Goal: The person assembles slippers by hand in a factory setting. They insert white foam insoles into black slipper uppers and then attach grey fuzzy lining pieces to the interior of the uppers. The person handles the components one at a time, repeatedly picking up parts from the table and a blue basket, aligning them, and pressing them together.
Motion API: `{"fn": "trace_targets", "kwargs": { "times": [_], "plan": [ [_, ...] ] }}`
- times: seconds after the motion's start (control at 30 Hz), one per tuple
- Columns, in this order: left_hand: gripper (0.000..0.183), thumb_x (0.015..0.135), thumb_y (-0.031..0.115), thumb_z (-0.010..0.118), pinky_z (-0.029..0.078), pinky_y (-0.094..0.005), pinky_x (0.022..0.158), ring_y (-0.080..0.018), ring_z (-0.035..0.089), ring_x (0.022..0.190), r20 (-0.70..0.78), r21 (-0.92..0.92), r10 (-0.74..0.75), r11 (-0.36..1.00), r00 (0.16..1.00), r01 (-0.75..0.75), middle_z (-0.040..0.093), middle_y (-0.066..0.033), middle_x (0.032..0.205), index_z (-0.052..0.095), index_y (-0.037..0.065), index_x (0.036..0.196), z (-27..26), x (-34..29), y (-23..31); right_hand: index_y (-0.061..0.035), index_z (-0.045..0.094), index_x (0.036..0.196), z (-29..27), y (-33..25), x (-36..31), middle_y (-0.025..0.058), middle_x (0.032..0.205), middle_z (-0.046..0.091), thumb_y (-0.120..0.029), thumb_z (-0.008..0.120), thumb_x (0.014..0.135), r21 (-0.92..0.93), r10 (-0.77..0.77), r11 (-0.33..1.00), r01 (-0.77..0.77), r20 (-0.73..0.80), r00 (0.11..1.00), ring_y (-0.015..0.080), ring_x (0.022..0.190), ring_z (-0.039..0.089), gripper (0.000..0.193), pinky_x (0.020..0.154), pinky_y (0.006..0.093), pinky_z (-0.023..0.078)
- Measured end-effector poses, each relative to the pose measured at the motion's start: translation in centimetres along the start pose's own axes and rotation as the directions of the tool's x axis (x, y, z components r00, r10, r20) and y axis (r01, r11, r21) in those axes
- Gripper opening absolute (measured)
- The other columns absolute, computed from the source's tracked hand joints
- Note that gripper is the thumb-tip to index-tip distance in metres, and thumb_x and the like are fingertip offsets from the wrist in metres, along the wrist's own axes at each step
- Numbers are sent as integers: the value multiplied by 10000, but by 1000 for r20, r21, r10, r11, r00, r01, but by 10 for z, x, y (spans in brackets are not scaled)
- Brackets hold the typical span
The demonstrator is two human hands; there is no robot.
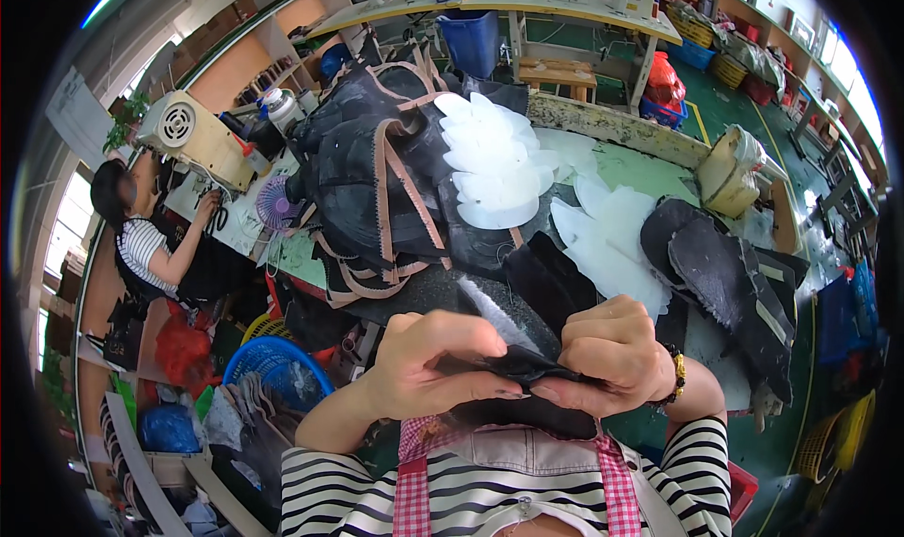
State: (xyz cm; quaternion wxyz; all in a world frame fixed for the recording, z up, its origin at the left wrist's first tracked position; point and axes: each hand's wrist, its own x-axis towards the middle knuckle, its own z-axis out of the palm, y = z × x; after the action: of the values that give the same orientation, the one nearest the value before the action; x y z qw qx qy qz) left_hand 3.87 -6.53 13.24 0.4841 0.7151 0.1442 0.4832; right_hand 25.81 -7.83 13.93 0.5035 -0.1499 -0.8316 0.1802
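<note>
My left hand (424,363) and my right hand (617,353) meet close in front of my chest. Pinched between the thumb and fingers of both is a black piece of soft, leather-like material (532,364), folded where they grip it. A dark flap (523,416) hangs below my thumbs. Just beyond the hands lies a strip with white fleecy pile (494,313). Dark cut pieces (554,278) rest on the table past my right hand. Further out are overlapping white translucent leaf-shaped sheets (494,160), with more white sheets (607,231) to their right.
A large heap of black pieces with tan zigzag-edged strips (395,179) fills the table's left and middle. Grey-black sole-shaped pieces (716,273) lie right. A blue basket (278,372) stands lower left. Another person (160,245) sits by a sewing machine (193,137) at left.
</note>
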Motion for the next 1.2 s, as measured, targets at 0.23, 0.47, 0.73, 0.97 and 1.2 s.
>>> {"fn": "trace_targets", "kwargs": {
  "times": [0.23, 0.47, 0.73, 0.97, 1.2],
  "plan": [
    [277, 746, 10, 776, 527, -265, 593, -213, 693, 674, 235, 206, 129, 962, 963, -179, 705, -106, 817, 671, 18, 1001, -13, 13, 6, -55, 496, 631, -1, 3, 0, 38, 552, 422, -89, 786, 734, -4, 18, 1000, -18, 19, 1000, 198, 414, 433, 309, 374, 330, 301],
    [206, 757, -36, 752, 513, -266, 647, -173, 667, 716, 147, 191, -11, 981, 989, -17, 680, -112, 806, 644, -12, 931, -6, 16, 12, -48, 498, 656, -6, 1, 5, 43, 562, 430, -94, 761, 759, 8, 59, 998, -60, 58, 997, 221, 408, 435, 286, 377, 335, 313],
    [250, 746, -36, 761, 478, -246, 636, -117, 619, 771, 43, 92, -299, 951, 953, 294, 662, -97, 923, 688, 20, 978, -5, 19, 29, -57, 489, 670, 2, -7, 10, 53, 591, 417, -116, 723, 789, -99, 43, 994, -36, 70, 997, 247, 440, 459, 269, 398, 357, 350],
    [145, 678, -53, 756, 364, -206, 603, -87, 482, 636, -187, 173, -199, 957, 962, 232, 611, -26, 736, 695, -9, 802, -25, 10, 3, -39, 464, 622, -12, 13, -25, 66, 558, 417, -227, 811, 749, -85, 337, 941, -329, 120, 934, 274, 461, 423, 415, 435, 336, 320],
    [183, 765, 41, 773, 415, -215, 710, -83, 518, 748, -89, 125, -242, 960, 966, 252, 584, 5, 832, 686, 22, 925, -25, 45, -16, 17, 592, 714, -24, 24, 21, 143, 560, 493, -267, 792, 781, -131, 517, 850, -511, 402, 756, 315, 487, 475, 354, 479, 347, 362]
  ]
}}
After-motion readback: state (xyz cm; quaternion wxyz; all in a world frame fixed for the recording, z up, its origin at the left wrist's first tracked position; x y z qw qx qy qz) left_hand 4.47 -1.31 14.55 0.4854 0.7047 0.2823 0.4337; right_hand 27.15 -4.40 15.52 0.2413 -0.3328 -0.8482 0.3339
